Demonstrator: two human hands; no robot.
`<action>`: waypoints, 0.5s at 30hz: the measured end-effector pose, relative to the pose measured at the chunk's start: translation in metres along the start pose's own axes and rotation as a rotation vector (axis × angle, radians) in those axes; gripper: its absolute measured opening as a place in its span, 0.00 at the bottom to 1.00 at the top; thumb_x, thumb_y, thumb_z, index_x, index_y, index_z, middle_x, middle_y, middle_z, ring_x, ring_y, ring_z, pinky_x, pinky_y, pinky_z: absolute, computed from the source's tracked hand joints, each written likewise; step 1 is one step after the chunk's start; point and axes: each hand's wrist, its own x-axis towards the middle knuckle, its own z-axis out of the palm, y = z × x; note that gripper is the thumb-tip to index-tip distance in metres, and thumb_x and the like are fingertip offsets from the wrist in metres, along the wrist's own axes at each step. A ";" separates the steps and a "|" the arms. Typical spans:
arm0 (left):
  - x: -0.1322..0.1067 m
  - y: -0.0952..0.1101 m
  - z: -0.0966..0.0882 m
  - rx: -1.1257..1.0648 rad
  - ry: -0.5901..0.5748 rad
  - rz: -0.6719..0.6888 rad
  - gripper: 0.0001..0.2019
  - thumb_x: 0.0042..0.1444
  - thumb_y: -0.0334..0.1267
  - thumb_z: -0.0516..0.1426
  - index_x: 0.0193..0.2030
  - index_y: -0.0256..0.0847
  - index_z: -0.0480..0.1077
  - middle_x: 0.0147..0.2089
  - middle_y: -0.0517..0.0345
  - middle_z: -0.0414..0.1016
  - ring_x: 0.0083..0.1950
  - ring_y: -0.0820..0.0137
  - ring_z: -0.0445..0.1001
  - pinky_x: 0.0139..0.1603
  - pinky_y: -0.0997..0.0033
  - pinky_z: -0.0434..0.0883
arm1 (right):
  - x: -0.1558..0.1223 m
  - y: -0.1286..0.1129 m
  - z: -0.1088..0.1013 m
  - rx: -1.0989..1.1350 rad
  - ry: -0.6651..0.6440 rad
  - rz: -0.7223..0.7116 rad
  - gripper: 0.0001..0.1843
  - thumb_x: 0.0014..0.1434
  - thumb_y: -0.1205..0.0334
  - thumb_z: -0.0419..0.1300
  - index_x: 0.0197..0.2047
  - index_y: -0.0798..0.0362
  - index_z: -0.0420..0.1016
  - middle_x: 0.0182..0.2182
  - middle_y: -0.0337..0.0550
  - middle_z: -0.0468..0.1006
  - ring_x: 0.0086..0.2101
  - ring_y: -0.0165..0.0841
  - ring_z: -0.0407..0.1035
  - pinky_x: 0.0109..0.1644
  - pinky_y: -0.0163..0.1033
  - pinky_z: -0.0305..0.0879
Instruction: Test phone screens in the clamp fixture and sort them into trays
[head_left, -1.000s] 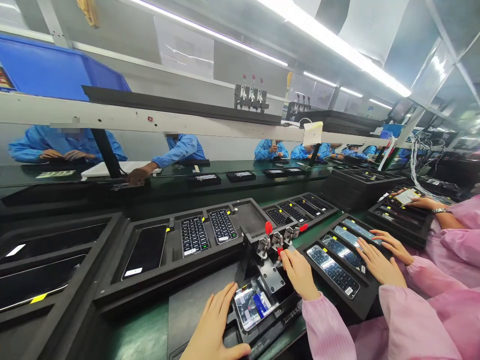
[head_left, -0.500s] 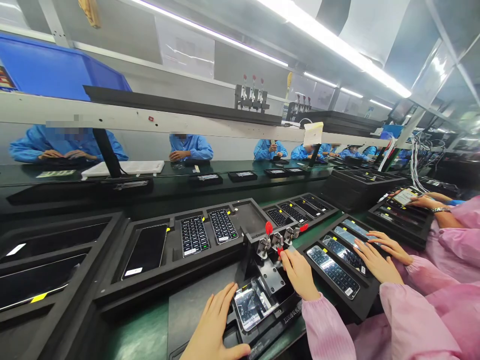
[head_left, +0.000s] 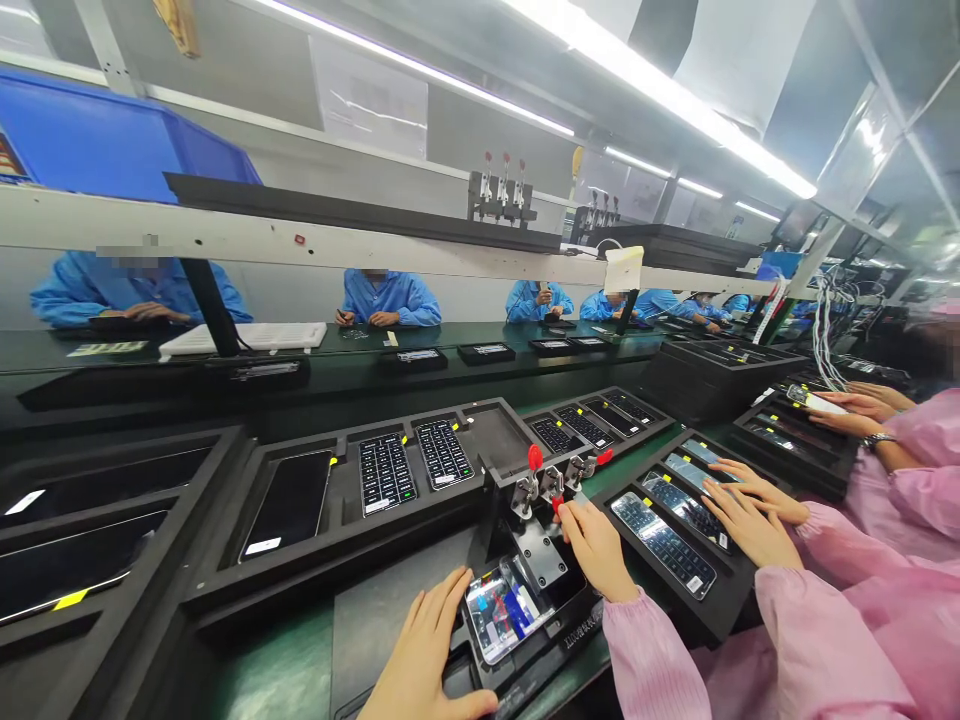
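- The left hand [head_left: 424, 655] lies flat and released, fingers spread on the near left edge of the black moulded fixture block [head_left: 525, 640]; fingertips touch the rim beside the glossy rectangular phone panel [head_left: 504, 610].
- The phone panel sits face up in the fixture's recess, tilted a little; its smooth glass mirrors the ceiling lights and shows a blue patch.
- The right hand [head_left: 596, 550], with a pink gathered cuff, rests loosely curled on the fixture's far right side; its fingertips touch the base of the red-handled metal toggle clamps [head_left: 551, 480]. Whether it grips a lever I cannot tell.
- The clamps stand upright in a row, steel links shiny, handles capped in red plastic.
- Behind it, a matte black foam tray [head_left: 341, 520] holds dark slabs in rectangular pockets.
- The green matte surface [head_left: 277, 670] carries everything.
- To the right, another person's two hands [head_left: 750, 515] press a second black tray of phones [head_left: 667, 540].
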 end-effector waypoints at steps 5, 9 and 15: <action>0.003 0.007 -0.003 0.014 -0.026 -0.033 0.49 0.42 0.50 0.62 0.66 0.51 0.37 0.68 0.53 0.44 0.67 0.58 0.45 0.64 0.43 0.40 | -0.001 -0.001 -0.015 0.419 0.177 -0.031 0.31 0.62 0.42 0.40 0.16 0.52 0.58 0.13 0.36 0.60 0.19 0.28 0.57 0.26 0.35 0.54; 0.013 0.016 0.001 0.062 -0.023 -0.034 0.46 0.43 0.55 0.60 0.65 0.52 0.40 0.68 0.54 0.45 0.67 0.57 0.45 0.63 0.40 0.38 | 0.008 0.000 -0.036 0.468 0.460 -0.021 0.28 0.64 0.46 0.35 0.19 0.52 0.57 0.18 0.37 0.60 0.21 0.28 0.56 0.28 0.35 0.56; 0.038 0.034 0.009 0.080 -0.044 0.011 0.46 0.44 0.59 0.57 0.66 0.49 0.40 0.68 0.50 0.46 0.67 0.56 0.46 0.62 0.38 0.39 | 0.040 -0.020 -0.067 0.273 0.421 -0.170 0.19 0.60 0.53 0.51 0.52 0.51 0.64 0.50 0.47 0.65 0.45 0.35 0.63 0.43 0.39 0.63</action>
